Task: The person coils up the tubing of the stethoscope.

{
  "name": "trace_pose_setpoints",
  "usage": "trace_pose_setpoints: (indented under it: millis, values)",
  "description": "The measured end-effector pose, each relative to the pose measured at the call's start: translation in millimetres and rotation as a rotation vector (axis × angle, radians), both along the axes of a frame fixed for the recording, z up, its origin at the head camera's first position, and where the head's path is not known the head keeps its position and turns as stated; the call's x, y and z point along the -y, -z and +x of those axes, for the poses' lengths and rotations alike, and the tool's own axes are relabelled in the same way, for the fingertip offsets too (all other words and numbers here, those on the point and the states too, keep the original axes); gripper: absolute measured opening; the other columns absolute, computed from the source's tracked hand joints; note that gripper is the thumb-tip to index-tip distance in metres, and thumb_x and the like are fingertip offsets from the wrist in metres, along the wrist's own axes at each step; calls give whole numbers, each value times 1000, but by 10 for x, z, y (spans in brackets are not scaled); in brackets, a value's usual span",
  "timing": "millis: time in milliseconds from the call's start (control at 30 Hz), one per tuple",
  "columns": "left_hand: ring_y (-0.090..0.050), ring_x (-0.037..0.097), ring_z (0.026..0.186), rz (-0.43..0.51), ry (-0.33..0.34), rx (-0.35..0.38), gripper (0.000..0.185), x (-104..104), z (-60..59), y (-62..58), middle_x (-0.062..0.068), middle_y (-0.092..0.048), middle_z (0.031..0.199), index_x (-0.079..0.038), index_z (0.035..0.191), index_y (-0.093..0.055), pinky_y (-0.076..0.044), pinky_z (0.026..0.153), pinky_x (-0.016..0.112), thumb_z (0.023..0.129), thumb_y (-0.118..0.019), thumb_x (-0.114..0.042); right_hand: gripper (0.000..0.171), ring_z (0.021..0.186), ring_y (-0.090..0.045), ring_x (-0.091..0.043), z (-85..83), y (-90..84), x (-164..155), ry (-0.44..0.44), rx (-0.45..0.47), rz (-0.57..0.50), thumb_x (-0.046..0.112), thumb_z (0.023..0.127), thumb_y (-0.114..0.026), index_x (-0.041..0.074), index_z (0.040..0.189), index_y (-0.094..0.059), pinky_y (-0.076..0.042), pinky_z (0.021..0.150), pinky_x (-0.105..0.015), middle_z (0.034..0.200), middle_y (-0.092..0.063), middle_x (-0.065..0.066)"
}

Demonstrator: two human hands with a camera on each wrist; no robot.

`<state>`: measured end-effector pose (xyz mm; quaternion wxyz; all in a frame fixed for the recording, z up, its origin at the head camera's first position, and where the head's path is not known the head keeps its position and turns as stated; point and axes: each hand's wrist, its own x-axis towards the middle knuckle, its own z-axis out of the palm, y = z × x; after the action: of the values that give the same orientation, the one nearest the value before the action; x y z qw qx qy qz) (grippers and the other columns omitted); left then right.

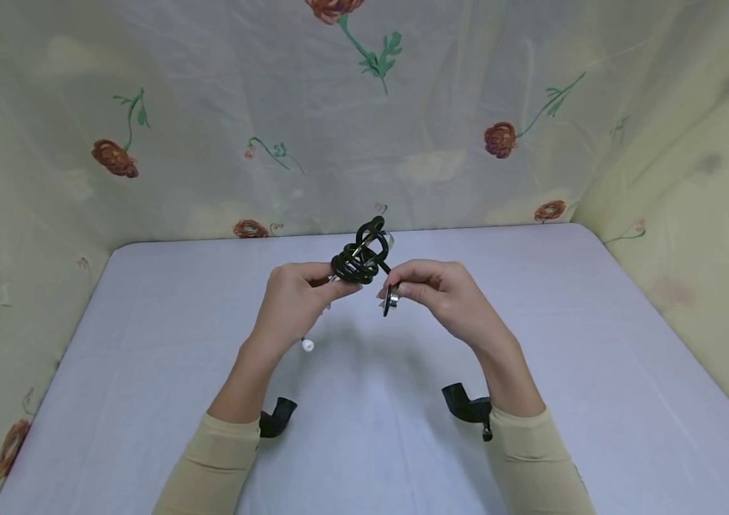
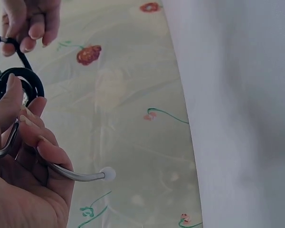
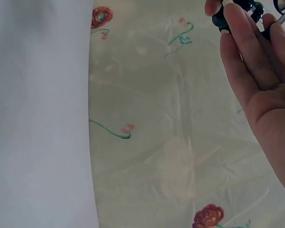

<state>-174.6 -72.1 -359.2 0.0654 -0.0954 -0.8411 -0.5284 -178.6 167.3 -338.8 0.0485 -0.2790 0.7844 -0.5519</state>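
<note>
A stethoscope [image 1: 355, 266] is held up above the table, its black tubing wound into a bundle of loops. My left hand [image 1: 288, 302] pinches the bundle between thumb and fingers. In the left wrist view a metal ear tube [image 2: 81, 176] with a white ear tip [image 2: 108, 173] sticks out past the fingers of that hand. My right hand [image 1: 446, 295] pinches the tubing's end by the round metal chest piece [image 1: 392, 299], which hangs just below the fingertips. A short stretch of tube runs from there up to the loops. Fingers partly hide the bundle in both wrist views.
Beneath the hands lies a table with a white cloth [image 1: 364, 443]. A flower-printed curtain [image 1: 428, 164] encloses its back and sides. Black curved mounts [image 1: 463, 404] are worn at both wrists, over beige sleeves [image 1: 534, 461].
</note>
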Motion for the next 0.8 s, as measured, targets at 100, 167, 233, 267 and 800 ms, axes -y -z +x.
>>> trace_pose_setpoints:
  millis: [100, 167, 233, 267, 800]
  values:
    - [-48, 18, 61, 2, 5, 5, 14, 22, -1, -17, 0, -65, 64, -25, 91, -81, -34, 54, 29, 81, -81, -36, 16, 95, -70, -16, 14, -20, -13, 16, -19, -12, 3, 98, -57, -3, 107, -69, -53, 95, -28, 101, -72, -19]
    - [-46, 18, 61, 3, 4, -8, 14, 27, -3, -21, 0, -65, 64, -25, 90, -81, -33, 54, 29, 81, -82, -35, 15, 88, -71, -17, 23, -30, -11, 12, -28, -37, 2, 98, -57, -4, 107, -68, -54, 93, -29, 96, -73, -16]
    - [-46, 17, 61, 3, -3, -18, 14, 21, -4, -14, -3, -65, 64, -26, 92, -81, -33, 54, 29, 80, -82, -34, 14, 81, -71, -18, 31, -37, 4, 8, -44, -55, 0, 98, -57, -4, 105, -68, -55, 90, -29, 92, -72, -10]
    - [-45, 17, 60, 1, -7, -26, 14, 13, -5, -7, -3, -64, 63, -26, 91, -81, -33, 53, 29, 80, -82, -35, 14, 77, -71, -18, 32, -32, 11, 6, -55, -61, 0, 97, -57, -5, 105, -68, -56, 87, -29, 91, -72, -8]
    - [-39, 14, 53, -185, -87, -91, 25, -69, 18, 19, -9, -61, 55, -27, 100, -81, -28, 50, 29, 81, -79, -44, 10, 91, -62, -9, -21, 44, 108, 118, -328, -58, -4, 90, -66, 0, 95, -74, -54, 78, -19, 109, -66, -12]
